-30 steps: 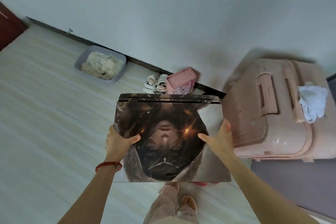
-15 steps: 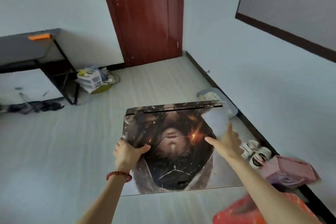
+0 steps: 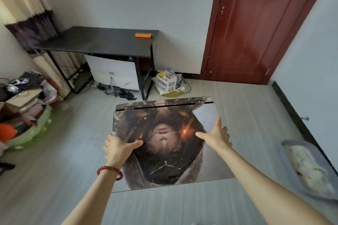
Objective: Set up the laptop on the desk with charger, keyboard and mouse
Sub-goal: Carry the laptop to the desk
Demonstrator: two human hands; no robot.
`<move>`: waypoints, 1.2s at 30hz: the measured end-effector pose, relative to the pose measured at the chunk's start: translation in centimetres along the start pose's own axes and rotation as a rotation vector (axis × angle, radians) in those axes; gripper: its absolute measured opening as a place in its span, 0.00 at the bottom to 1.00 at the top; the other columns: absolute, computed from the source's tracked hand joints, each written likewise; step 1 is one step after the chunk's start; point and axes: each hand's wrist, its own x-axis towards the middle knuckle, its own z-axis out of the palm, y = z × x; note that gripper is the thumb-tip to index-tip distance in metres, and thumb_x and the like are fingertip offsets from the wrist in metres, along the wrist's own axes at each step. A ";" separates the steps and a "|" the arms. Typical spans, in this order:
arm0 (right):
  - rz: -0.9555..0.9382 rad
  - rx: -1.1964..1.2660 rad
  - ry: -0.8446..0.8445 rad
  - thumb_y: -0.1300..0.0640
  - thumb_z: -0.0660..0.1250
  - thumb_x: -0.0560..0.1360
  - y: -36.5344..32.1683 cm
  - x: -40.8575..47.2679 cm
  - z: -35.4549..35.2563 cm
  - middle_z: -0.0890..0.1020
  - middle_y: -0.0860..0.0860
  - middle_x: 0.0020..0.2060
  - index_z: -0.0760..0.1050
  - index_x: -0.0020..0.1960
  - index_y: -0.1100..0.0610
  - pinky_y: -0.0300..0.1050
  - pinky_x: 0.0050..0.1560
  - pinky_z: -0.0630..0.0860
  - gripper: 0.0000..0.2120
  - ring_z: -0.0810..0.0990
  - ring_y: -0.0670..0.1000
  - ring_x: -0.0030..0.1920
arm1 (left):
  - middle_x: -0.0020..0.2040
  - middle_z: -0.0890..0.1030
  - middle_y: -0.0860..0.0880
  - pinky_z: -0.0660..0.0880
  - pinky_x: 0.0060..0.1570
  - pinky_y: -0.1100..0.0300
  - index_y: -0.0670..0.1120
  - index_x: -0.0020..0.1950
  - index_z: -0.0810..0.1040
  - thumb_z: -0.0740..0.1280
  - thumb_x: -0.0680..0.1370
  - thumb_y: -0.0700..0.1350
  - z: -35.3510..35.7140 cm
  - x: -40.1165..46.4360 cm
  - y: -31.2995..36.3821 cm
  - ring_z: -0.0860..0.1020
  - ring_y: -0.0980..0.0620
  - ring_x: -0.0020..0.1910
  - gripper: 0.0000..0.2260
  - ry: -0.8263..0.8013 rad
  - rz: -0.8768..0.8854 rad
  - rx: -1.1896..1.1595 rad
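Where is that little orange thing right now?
In the head view, the orange object lies on the far right corner of the black desk, against the wall, left of the red door.

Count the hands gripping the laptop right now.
2. The left hand grips the laptop at its left edge; the right hand grips its right edge. Fingers underneath are hidden.
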 end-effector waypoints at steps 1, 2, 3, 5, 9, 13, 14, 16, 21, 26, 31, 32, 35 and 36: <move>-0.012 -0.016 -0.015 0.44 0.73 0.67 -1.4 1.1 0.6 0.57 0.60 0.73 0.40 0.75 0.52 0.63 0.66 0.60 0.51 0.61 0.65 0.69 | 0.62 0.68 0.38 0.69 0.61 0.42 0.37 0.64 0.62 0.79 0.58 0.57 -0.3 1.2 0.2 0.66 0.39 0.63 0.45 0.007 -0.016 -0.002; -0.032 -0.027 -0.026 0.44 0.73 0.67 -3.3 2.8 1.4 0.56 0.60 0.73 0.40 0.75 0.52 0.63 0.66 0.60 0.51 0.60 0.65 0.70 | 0.62 0.68 0.38 0.69 0.60 0.42 0.37 0.64 0.62 0.79 0.58 0.57 -0.5 3.1 0.6 0.67 0.39 0.62 0.45 0.021 -0.034 -0.002; -0.046 -0.036 -0.044 0.45 0.73 0.67 -5.1 4.6 2.4 0.56 0.60 0.73 0.40 0.75 0.53 0.63 0.66 0.60 0.51 0.60 0.65 0.70 | 0.62 0.69 0.38 0.70 0.60 0.42 0.37 0.64 0.63 0.79 0.59 0.57 -0.6 5.1 0.8 0.67 0.39 0.62 0.44 0.040 -0.056 -0.006; -0.081 -0.057 -0.066 0.45 0.73 0.67 -9.4 9.1 4.5 0.55 0.61 0.73 0.40 0.75 0.53 0.63 0.66 0.60 0.51 0.60 0.65 0.70 | 0.61 0.70 0.38 0.72 0.58 0.42 0.37 0.63 0.64 0.79 0.59 0.58 -0.7 10.1 1.8 0.70 0.39 0.61 0.43 0.074 -0.086 -0.020; -0.148 -0.104 -0.121 0.45 0.72 0.68 -19.6 18.5 8.0 0.57 0.61 0.73 0.41 0.75 0.53 0.62 0.66 0.60 0.50 0.60 0.65 0.70 | 0.60 0.71 0.38 0.73 0.57 0.44 0.37 0.62 0.65 0.78 0.58 0.59 -1.5 21.1 5.2 0.71 0.39 0.59 0.43 0.132 -0.161 -0.047; -0.206 -0.127 -0.167 0.45 0.73 0.67 -27.8 24.0 10.6 0.56 0.60 0.74 0.40 0.75 0.53 0.63 0.68 0.58 0.51 0.59 0.65 0.71 | 0.61 0.70 0.38 0.70 0.58 0.47 0.37 0.63 0.64 0.78 0.58 0.60 -3.7 28.4 7.4 0.68 0.39 0.61 0.44 0.204 -0.216 -0.041; -0.232 -0.122 -0.188 0.46 0.73 0.67 -30.1 25.2 11.4 0.56 0.60 0.74 0.40 0.75 0.53 0.64 0.69 0.58 0.51 0.58 0.64 0.72 | 0.62 0.69 0.39 0.69 0.59 0.47 0.37 0.64 0.63 0.78 0.58 0.60 -4.5 30.3 7.8 0.67 0.40 0.62 0.45 0.223 -0.234 -0.046; -0.283 -0.108 -0.228 0.46 0.73 0.67 -35.0 28.0 13.9 0.55 0.59 0.75 0.40 0.75 0.53 0.64 0.70 0.58 0.52 0.57 0.64 0.73 | 0.62 0.69 0.39 0.68 0.59 0.48 0.37 0.65 0.62 0.78 0.58 0.61 -6.3 35.0 8.3 0.67 0.40 0.62 0.46 0.258 -0.252 -0.049; -0.336 -0.035 -0.297 0.50 0.74 0.67 -45.6 34.0 21.2 0.52 0.59 0.75 0.37 0.75 0.55 0.62 0.71 0.57 0.53 0.54 0.62 0.74 | 0.63 0.68 0.39 0.68 0.59 0.46 0.39 0.67 0.62 0.77 0.58 0.61 -10.3 47.5 8.6 0.66 0.40 0.63 0.47 0.284 -0.280 -0.044; -0.329 -0.087 -0.268 0.48 0.75 0.66 -57.0 39.4 28.8 0.57 0.60 0.73 0.41 0.75 0.54 0.61 0.69 0.62 0.53 0.60 0.63 0.71 | 0.63 0.69 0.39 0.69 0.59 0.46 0.40 0.67 0.62 0.77 0.58 0.61 -14.8 61.6 8.6 0.67 0.40 0.63 0.47 0.265 -0.285 -0.021; -0.281 -0.148 -0.215 0.44 0.73 0.66 -68.8 44.5 34.9 0.59 0.61 0.72 0.43 0.75 0.53 0.62 0.66 0.65 0.51 0.63 0.64 0.69 | 0.64 0.68 0.40 0.68 0.60 0.46 0.41 0.68 0.62 0.77 0.59 0.61 -19.8 76.6 10.7 0.67 0.40 0.63 0.46 0.224 -0.268 -0.014; -0.273 -0.159 -0.214 0.45 0.73 0.67 -70.0 45.0 35.4 0.59 0.61 0.72 0.42 0.75 0.53 0.63 0.67 0.65 0.50 0.63 0.64 0.69 | 0.65 0.68 0.40 0.68 0.60 0.46 0.41 0.68 0.61 0.77 0.59 0.61 -20.3 78.2 11.2 0.67 0.40 0.63 0.46 0.216 -0.260 -0.004; -0.249 -0.175 -0.202 0.44 0.73 0.67 -74.6 48.5 38.0 0.60 0.62 0.71 0.43 0.75 0.53 0.63 0.66 0.65 0.50 0.64 0.65 0.68 | 0.66 0.67 0.40 0.67 0.62 0.45 0.41 0.69 0.60 0.77 0.60 0.61 -21.1 85.0 12.4 0.66 0.40 0.64 0.47 0.192 -0.231 0.004; -0.242 -0.176 -0.203 0.44 0.73 0.67 -76.2 49.9 39.0 0.60 0.62 0.71 0.43 0.75 0.53 0.62 0.66 0.65 0.50 0.64 0.65 0.68 | 0.66 0.67 0.40 0.67 0.62 0.45 0.41 0.69 0.60 0.77 0.59 0.61 -21.1 87.5 12.6 0.66 0.40 0.65 0.47 0.185 -0.229 0.001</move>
